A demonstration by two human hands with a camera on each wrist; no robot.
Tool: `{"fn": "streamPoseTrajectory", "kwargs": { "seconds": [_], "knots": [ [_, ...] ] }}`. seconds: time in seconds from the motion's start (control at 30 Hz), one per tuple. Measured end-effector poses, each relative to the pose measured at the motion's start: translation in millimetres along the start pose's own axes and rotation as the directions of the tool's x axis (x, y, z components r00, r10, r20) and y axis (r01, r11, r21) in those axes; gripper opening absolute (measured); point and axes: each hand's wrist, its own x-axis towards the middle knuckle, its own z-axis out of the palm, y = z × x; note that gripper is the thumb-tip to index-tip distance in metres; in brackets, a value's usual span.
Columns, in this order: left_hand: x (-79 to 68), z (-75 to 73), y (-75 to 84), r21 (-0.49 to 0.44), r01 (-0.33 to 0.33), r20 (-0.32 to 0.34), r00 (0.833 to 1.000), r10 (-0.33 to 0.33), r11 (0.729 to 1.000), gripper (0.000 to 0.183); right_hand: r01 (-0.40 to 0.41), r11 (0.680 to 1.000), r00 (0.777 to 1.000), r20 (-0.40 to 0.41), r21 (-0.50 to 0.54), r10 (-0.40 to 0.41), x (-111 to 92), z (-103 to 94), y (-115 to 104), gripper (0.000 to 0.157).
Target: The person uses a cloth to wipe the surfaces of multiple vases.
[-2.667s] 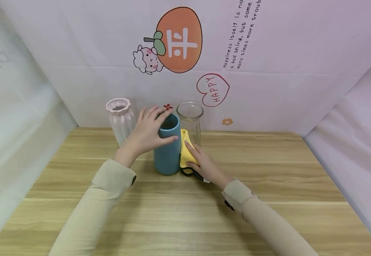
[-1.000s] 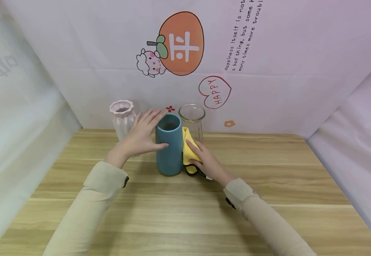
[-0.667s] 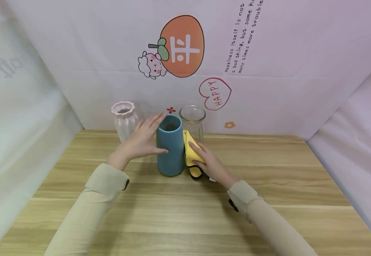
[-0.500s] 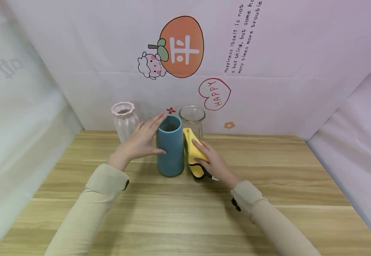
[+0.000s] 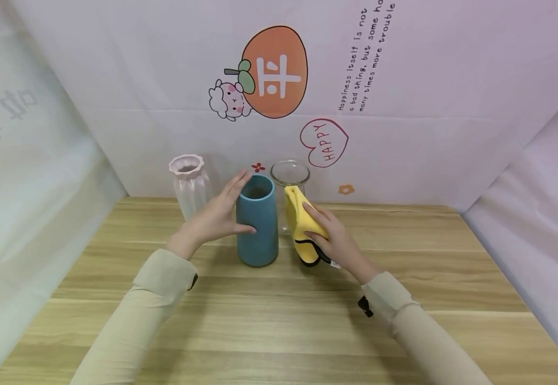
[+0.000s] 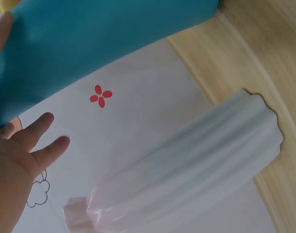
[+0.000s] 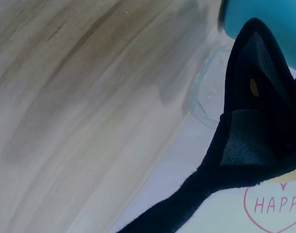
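Observation:
A blue vase (image 5: 258,230) stands upright on the wooden table. My left hand (image 5: 214,218) is spread at its left side, fingers fairly straight, the thumb across the front and fingertips by the rim. In the left wrist view, two fingers (image 6: 50,151) stand apart from the blue vase (image 6: 104,43). My right hand (image 5: 339,241) grips a folded yellow cloth (image 5: 304,220) with black edging, a little right of the vase and apart from it. The right wrist view shows the cloth's dark grey underside (image 7: 247,136); most of that hand is out of frame there.
A pale pink fluted vase (image 5: 191,192) stands left, partly behind my left hand. Behind the cloth stands a clear glass vase (image 5: 290,174). A white printed backdrop (image 5: 404,155) rises at the table's rear edge, with white side sheets left and right. Wooden table (image 5: 269,331) stretches in front.
My right hand has drawn the yellow cloth off the blue vase's side, to the right and slightly up. My left fingers have slid from over the rim to its left side. The vase stays standing.

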Motion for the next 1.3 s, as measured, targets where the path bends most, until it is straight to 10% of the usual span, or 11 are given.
{"fn": "streamPoseTrajectory", "kwargs": {
  "seconds": [0.47,1.3],
  "knots": [
    [-0.4,17.0,3.3,-0.085,-0.008,-0.126,0.992,-0.003,0.996,0.111,0.021,0.999,0.994,-0.104,0.026,-0.018,-2,-18.4,3,0.061],
    [6.0,25.7,4.9,-0.067,-0.045,-0.165,0.986,0.034,0.997,0.100,-0.098,0.994,0.973,-0.204,0.044,0.105,-4,-35.4,20,0.063]
  ]
}}
